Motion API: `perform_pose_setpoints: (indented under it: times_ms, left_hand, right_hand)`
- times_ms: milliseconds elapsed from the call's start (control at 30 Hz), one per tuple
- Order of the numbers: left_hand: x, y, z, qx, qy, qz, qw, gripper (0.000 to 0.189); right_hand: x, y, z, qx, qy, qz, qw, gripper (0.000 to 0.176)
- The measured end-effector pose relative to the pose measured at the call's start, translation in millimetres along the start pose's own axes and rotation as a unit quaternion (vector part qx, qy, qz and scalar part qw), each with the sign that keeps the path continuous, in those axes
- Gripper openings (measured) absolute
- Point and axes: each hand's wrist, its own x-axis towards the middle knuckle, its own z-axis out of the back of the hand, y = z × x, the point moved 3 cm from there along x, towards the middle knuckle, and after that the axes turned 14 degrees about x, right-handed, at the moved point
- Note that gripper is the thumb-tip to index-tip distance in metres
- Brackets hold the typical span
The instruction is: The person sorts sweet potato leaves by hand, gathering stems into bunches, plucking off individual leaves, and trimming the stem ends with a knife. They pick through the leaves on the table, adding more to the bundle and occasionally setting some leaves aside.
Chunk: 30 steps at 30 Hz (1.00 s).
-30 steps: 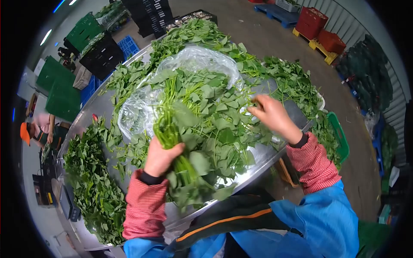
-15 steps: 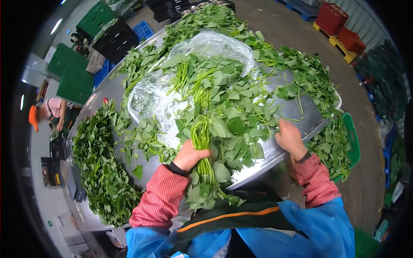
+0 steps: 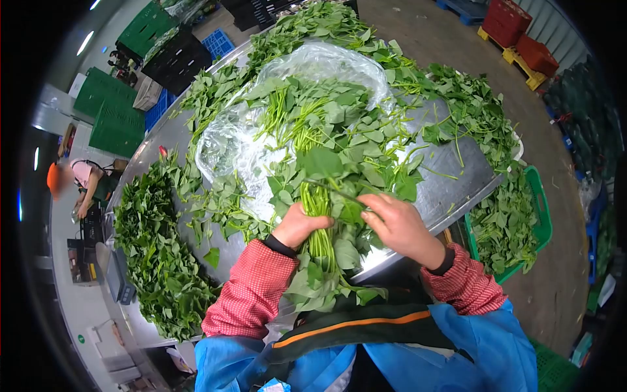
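Observation:
My left hand [image 3: 299, 227] is wrapped round a bunch of leafy greens [image 3: 318, 201], its thumb across the long pale green stems. Leaves hang below the fist toward my apron. Close beside it on the right, my right hand [image 3: 395, 225] is closed, with thumb and fingers pinching a thin leafy stem [image 3: 341, 193]. That stem slants up and left across the top of the bunch, and a broad leaf lies above it. Beyond both hands, a heap of loose greens [image 3: 339, 108] rests on a clear plastic bag [image 3: 225, 147] on the metal table [image 3: 467, 153].
A dark green pile of leaves [image 3: 153, 255] lines the table's left side. At the right edge, a green crate [image 3: 545, 222] holds more greens. Red crates [image 3: 508, 23] stand on a yellow pallet behind. A person [image 3: 85, 179] in an orange hat is at far left.
My right hand has come left from the table's right edge to the bunch and now pinches a stem there. My left hand has kept its grip, shifting slightly right.

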Motion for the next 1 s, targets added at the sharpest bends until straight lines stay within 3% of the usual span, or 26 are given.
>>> perform_pose_setpoints:
  times_ms: [67,167,233,333,367,433,500,633,733,767,833,933,1000]
  left_hand:
    - [3,3,-3,-0.01,0.004,-0.016,1.0,0.023]
    - [5,5,-9,-0.028,0.012,-0.022,0.999,0.026]
    - [1,2,-10,-0.049,0.014,0.0,0.999,0.026]
    - [-8,-12,-3,-0.005,-0.001,-0.035,0.999,0.024]
    - [-13,-16,3,0.018,-0.014,-0.048,0.999,0.023]
    - [-30,-40,18,0.012,-0.04,-0.104,0.994,0.022]
    - [-24,-35,33,0.085,-0.078,-0.067,0.991,0.022]
    - [-13,-34,9,0.311,-0.182,-0.19,0.913,0.031]
    - [-28,-67,5,0.345,-0.18,-0.225,0.894,0.034]
    - [-33,-71,12,0.341,-0.194,-0.245,0.886,0.034]
    - [-27,-56,45,0.135,-0.127,-0.212,0.96,0.024]
    - [-23,-37,74,-0.115,-0.125,-0.154,0.973,0.038]
    - [-22,-33,77,-0.185,-0.122,-0.164,0.961,0.048]
  right_hand:
    - [9,9,-10,-0.098,-0.004,0.053,0.994,0.017]
    - [19,3,-25,-0.175,0.047,0.052,0.982,0.017]
    - [23,-8,-32,-0.205,0.034,0.063,0.976,0.013]
    - [15,-49,-25,-0.195,0.016,0.068,0.978,0.009]
    - [3,-70,-18,-0.243,0.043,0.035,0.968,0.009]
    - [-16,-99,1,-0.216,0.005,-0.018,0.976,0.014]
    - [-25,-90,14,-0.21,-0.043,-0.029,0.976,0.016]
    - [13,-17,0,-0.215,-0.065,0.052,0.973,0.02]
    - [16,-48,-8,-0.237,-0.016,-0.013,0.971,0.021]
    - [3,-92,0,-0.217,-0.041,-0.005,0.975,0.02]
    - [-19,-107,25,-0.263,0.026,-0.17,0.949,0.04]
    - [-8,-67,41,-0.337,0.047,-0.088,0.936,0.075]
    - [25,-29,38,-0.173,0.065,-0.098,0.978,0.09]
